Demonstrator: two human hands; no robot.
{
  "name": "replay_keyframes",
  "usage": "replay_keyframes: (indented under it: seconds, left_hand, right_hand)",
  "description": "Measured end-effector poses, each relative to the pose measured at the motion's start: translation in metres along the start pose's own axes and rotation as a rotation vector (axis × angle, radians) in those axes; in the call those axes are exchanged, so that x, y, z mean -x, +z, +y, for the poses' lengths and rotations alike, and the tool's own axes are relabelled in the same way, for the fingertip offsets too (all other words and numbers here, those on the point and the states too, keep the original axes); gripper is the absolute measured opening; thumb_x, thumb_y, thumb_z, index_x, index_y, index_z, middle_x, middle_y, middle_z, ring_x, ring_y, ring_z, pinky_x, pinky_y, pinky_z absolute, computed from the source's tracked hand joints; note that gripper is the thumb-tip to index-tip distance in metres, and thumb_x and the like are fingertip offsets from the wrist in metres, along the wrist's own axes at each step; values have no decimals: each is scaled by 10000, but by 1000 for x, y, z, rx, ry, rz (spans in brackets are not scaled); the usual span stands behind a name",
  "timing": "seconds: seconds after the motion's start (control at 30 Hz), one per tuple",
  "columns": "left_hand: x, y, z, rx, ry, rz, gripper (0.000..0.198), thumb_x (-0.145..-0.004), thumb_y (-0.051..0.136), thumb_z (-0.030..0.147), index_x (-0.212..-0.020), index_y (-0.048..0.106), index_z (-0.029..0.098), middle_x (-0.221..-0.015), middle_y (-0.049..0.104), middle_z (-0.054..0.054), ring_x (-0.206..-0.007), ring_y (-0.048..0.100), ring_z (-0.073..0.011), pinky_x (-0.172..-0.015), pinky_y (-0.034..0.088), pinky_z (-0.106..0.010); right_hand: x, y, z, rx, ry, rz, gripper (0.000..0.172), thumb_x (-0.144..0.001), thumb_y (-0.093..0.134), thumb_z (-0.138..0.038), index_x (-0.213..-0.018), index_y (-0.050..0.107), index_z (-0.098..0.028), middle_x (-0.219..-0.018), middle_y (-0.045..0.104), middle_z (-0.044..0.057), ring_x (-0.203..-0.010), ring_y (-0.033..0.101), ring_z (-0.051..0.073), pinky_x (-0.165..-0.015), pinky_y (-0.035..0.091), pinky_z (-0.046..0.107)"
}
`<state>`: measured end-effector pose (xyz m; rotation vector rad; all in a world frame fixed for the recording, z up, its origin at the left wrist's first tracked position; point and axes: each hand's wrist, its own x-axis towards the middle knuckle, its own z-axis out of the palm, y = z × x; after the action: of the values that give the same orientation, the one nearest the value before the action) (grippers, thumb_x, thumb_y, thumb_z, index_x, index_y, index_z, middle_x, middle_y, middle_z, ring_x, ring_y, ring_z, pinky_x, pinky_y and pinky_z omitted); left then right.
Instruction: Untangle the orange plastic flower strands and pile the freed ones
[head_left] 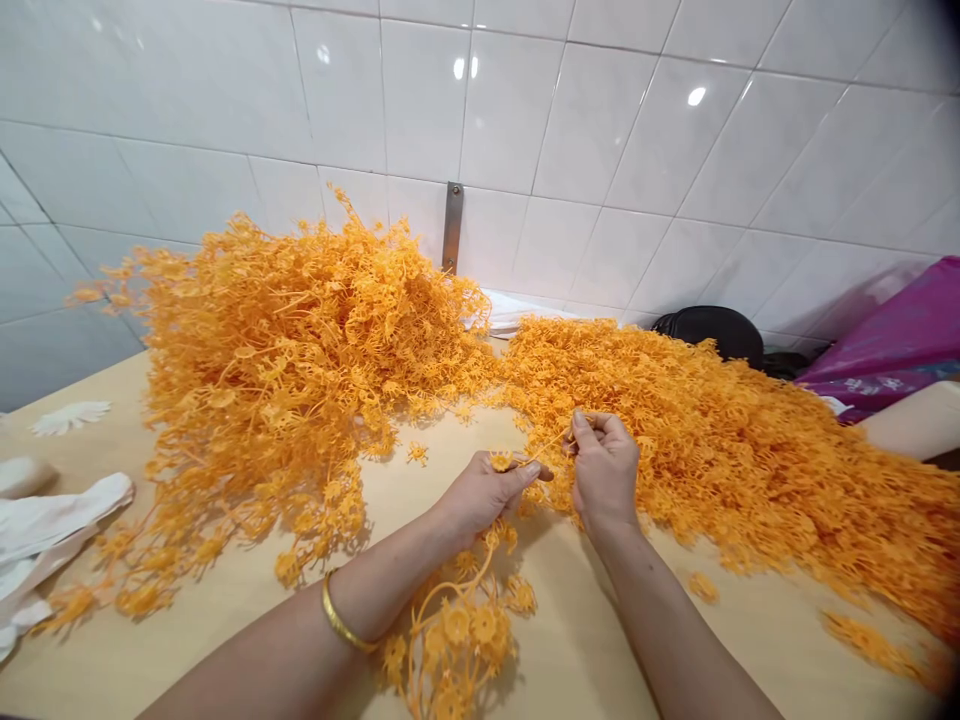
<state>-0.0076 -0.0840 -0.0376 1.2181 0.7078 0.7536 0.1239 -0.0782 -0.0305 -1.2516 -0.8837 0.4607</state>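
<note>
My left hand (484,497) and my right hand (604,470) are close together above a pale wooden table (570,640). Both pinch a thin orange plastic stem (544,450) that runs between them, with a small orange flower (501,460) at the left-hand end. A large heap of orange plastic flower sprays (285,370) lies to the left, and a second heap (712,450) spreads to the right and touches my right fingers. A loose spray (457,625) lies under my left forearm. A gold bangle (343,615) circles my left wrist.
White tiles (600,130) cover the wall behind the table, with a metal strip (451,228) fixed upright on them. A black bag (712,335) and a magenta plastic sheet (885,345) sit at the back right. White cloth pieces (45,530) lie at the left edge.
</note>
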Motion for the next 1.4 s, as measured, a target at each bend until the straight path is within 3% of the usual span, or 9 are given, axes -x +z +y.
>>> replay_keyframes:
  seconds: [0.27,0.43,0.53,0.73,0.83,0.9,1.1,1.23,1.4]
  left_hand:
    - [2,1,2,1,58,-16,431,-671,528,454,-871,606,81,-392,223,82,-379,156,-34,-411,100,-223]
    - [8,-3,1,4,0,-12,409,-647,555,444,-824,602,78,-369,214,89,-362,147,-35,-408,92,-225]
    - [7,-5,1,-21,-36,-7,394,-641,559,441,-800,610,85,-369,227,86,-361,158,-36,-410,100,-226]
    - [6,-10,2,-106,-190,-143,337,-574,623,402,-704,638,91,-424,372,44,-385,257,-43,-403,162,-219]
    - [6,-12,0,-135,-222,-177,279,-576,623,363,-687,634,107,-540,489,4,-399,270,-40,-399,177,-216]
    - [5,-11,-1,-164,-172,-199,241,-593,607,339,-668,635,112,-551,498,-4,-412,268,-45,-400,171,-218]
    - [6,-9,0,-145,-164,-135,150,-566,618,263,-569,579,119,-438,362,40,-411,261,-47,-409,172,-215]
    - [7,-9,2,-84,-175,-179,185,-578,617,284,-560,538,118,-435,361,50,-405,260,-39,-415,164,-212]
    - [6,-8,2,-48,-160,-163,249,-653,550,345,-546,488,128,-383,296,71,-371,194,-34,-408,131,-217]
  right_hand:
    - [-7,-1,-5,-67,61,49,206,-677,524,-352,-645,398,-193,-537,423,-53,-440,410,69,-428,358,214]
    - [-38,-33,-4,-138,125,342,264,-671,495,-416,-658,323,-217,-518,392,-78,-397,396,60,-391,369,208]
    - [-35,-33,-6,-110,81,183,221,-663,529,-354,-751,387,-209,-585,494,-50,-428,458,64,-449,405,223]
    - [0,-7,-15,43,39,-516,212,-728,494,-325,-881,511,-180,-657,516,-18,-580,518,88,-593,419,241]
    - [10,-3,-19,98,112,-848,263,-715,514,-371,-891,524,-177,-725,515,-5,-604,497,92,-550,402,220]
    - [14,-4,-20,144,138,-974,296,-686,547,-388,-899,520,-185,-703,514,-12,-569,471,88,-484,368,201]
    - [15,-7,-25,225,29,-1034,235,-662,588,-336,-832,526,-186,-715,517,-15,-603,453,89,-514,350,200]
    - [12,-7,-24,263,-35,-1071,117,-728,508,-282,-781,509,-178,-682,504,-18,-594,434,89,-516,331,203]
    - [10,-5,-18,405,-214,-717,101,-755,427,-199,-669,472,-172,-599,453,-32,-562,400,86,-519,302,208]
